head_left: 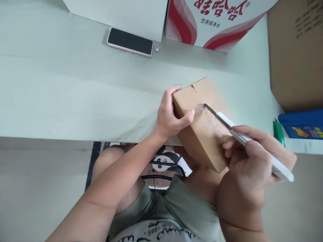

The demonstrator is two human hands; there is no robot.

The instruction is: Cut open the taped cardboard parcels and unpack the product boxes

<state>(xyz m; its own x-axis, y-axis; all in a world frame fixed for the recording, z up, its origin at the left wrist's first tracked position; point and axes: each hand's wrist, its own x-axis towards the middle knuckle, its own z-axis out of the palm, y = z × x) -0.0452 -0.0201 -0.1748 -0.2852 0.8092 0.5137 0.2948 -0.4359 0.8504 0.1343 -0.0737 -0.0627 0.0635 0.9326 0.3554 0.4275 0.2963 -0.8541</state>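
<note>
A brown cardboard box [202, 134] is tilted over the table's front edge, with clear tape along its upper face. My left hand [173, 112] grips its far left end, the thumb lying on top and the other fingers round the side. In my right hand [252, 158] is a white utility knife [233, 132], its dark blade pointing up and left. The blade tip touches or sits just over the taped seam near my left thumb; which of these I cannot tell.
A phone [130, 41] lies on the pale table [63, 90] near a white box [121, 13]. Behind stands a red and white carton [209, 27]. At right are a large cardboard box [295, 57], a blue packet [302, 122] and a green object [278, 132].
</note>
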